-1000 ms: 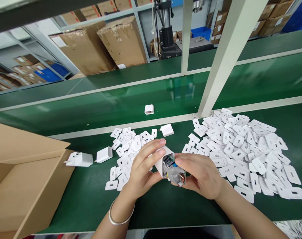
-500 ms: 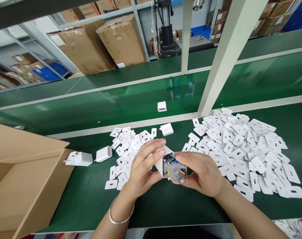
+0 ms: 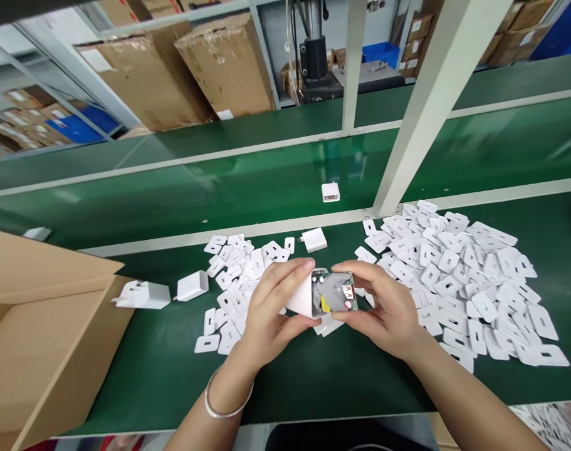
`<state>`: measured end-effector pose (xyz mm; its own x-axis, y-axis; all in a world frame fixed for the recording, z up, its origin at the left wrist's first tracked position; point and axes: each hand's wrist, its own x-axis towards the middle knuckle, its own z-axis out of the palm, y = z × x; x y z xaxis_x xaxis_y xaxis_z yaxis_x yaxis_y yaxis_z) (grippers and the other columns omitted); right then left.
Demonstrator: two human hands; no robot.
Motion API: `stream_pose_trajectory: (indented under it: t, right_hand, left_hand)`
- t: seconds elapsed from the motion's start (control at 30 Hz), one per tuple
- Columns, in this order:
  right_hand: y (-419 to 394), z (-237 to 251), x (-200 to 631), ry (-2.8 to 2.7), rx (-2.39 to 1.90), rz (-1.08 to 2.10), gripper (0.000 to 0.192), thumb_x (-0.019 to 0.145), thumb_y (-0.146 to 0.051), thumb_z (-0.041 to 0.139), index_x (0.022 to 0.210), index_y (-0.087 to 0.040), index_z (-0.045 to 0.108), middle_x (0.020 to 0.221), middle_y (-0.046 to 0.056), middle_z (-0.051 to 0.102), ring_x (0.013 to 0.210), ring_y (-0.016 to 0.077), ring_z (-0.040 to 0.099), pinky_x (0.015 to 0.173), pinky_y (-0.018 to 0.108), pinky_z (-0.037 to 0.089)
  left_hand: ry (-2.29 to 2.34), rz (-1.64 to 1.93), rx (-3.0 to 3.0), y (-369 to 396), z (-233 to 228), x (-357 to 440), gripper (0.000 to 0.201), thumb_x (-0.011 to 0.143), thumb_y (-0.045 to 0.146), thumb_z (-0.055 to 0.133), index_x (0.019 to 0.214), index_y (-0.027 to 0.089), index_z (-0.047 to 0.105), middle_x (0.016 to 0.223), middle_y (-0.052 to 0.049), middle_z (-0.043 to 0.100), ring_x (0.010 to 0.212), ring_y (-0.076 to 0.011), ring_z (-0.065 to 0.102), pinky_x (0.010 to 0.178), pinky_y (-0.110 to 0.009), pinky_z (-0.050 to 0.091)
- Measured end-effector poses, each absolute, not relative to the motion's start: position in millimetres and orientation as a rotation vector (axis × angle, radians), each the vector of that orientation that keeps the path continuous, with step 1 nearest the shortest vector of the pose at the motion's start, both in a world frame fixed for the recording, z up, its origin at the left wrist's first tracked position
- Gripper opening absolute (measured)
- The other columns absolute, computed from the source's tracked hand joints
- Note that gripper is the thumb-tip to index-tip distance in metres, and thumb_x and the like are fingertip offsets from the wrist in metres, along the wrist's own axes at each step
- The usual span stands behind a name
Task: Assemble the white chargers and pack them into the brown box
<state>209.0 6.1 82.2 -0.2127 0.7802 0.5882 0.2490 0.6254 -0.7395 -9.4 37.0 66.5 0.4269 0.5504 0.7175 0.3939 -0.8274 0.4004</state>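
Note:
My left hand (image 3: pixel 272 307) is closed around a white charger housing (image 3: pixel 300 297), whose open end faces right. Between the thumb and fingers of my right hand (image 3: pixel 392 308) is a circuit board (image 3: pixel 335 290) with grey filler, a yellow patch and a USB port at its right end. The board's left part sits inside the housing mouth; the rest sticks out. Just below the housing, a white plate (image 3: pixel 329 326) shows partly, and I cannot tell if it is touched. Slotted white end plates lie heaped on the right (image 3: pixel 454 282) and in a smaller pile on the left (image 3: pixel 235 263).
White chargers lie on the green bench: one plug (image 3: pixel 146 294) by the open cardboard box (image 3: pixel 78 357), another (image 3: pixel 192 285) beside it, and one (image 3: pixel 314 239) behind my hands. A pale post (image 3: pixel 421 119) rises from the bench's back rail (image 3: pixel 247 233).
The housing and board have rotated between my hands, so the board's filled side now faces up more squarely and the yellow patch shows more. The camera view has shifted slightly.

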Motion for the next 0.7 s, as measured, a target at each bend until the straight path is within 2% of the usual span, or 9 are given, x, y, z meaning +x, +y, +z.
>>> stream_pose_trajectory:
  t: [0.3,0.47,0.53,0.63,0.67,0.7]
  right_hand:
    - [5.5,81.6,208.6,-1.762,-0.869,0.615,0.043,0.101,-0.043,0.072,0.138,-0.027,0.059,0.117,0.007,0.076,0.092,0.0204,0.078,0.078,0.03,0.067]
    - [7.2,80.7,208.4,-1.792,-0.863,0.647,0.041,0.101,-0.042,0.071,0.138,-0.03,0.058,0.118,0.006,0.075,0.096,0.0208,0.077,0.084,0.031,0.065]
    - [8.6,79.8,209.0,-1.808,-0.853,0.732,0.053,0.097,-0.05,0.075,0.143,-0.031,0.055,0.128,0.008,0.071,0.107,0.0238,0.074,0.091,0.035,0.063]
    - [10.2,79.1,209.8,-1.717,-0.81,0.974,0.088,0.086,-0.074,0.074,0.156,-0.03,0.041,0.142,0.012,0.061,0.126,0.0298,0.065,0.106,0.043,0.057]
    - [10.4,79.3,209.8,-1.662,-0.798,1.075,0.091,0.087,-0.079,0.068,0.158,-0.03,0.038,0.143,0.013,0.059,0.128,0.0302,0.063,0.108,0.045,0.056]
    - [10.6,79.6,209.3,-1.607,-0.789,1.181,0.087,0.091,-0.081,0.06,0.157,-0.029,0.039,0.142,0.012,0.059,0.128,0.0294,0.063,0.109,0.045,0.055]
  left_hand:
    - [0.848,1.361,2.49,36.0,65.0,-9.1,0.066,0.102,0.053,0.061,0.161,0.027,0.044,0.135,-0.013,0.068,0.122,-0.028,0.065,0.1,-0.04,0.056]
    - [0.827,1.359,2.478,35.4,65.3,-7.8,0.066,0.102,0.053,0.06,0.161,0.027,0.044,0.135,-0.013,0.068,0.122,-0.0273,0.065,0.101,-0.039,0.056]
    - [0.816,1.351,2.463,35.4,64.2,-6.3,0.066,0.102,0.054,0.059,0.161,0.028,0.043,0.136,-0.013,0.067,0.122,-0.0268,0.065,0.102,-0.039,0.055]
    - [0.804,1.354,2.396,35.9,60.9,-3.0,0.065,0.102,0.055,0.061,0.16,0.031,0.044,0.136,-0.011,0.067,0.129,-0.0285,0.061,0.11,-0.045,0.05]
    - [0.799,1.355,2.365,36.2,59.5,-1.9,0.064,0.101,0.056,0.061,0.159,0.031,0.045,0.136,-0.01,0.067,0.132,-0.0295,0.058,0.113,-0.048,0.048]
    - [0.79,1.355,2.334,36.4,58.2,-0.8,0.064,0.101,0.057,0.06,0.158,0.032,0.046,0.136,-0.01,0.068,0.135,-0.0302,0.055,0.115,-0.049,0.046]
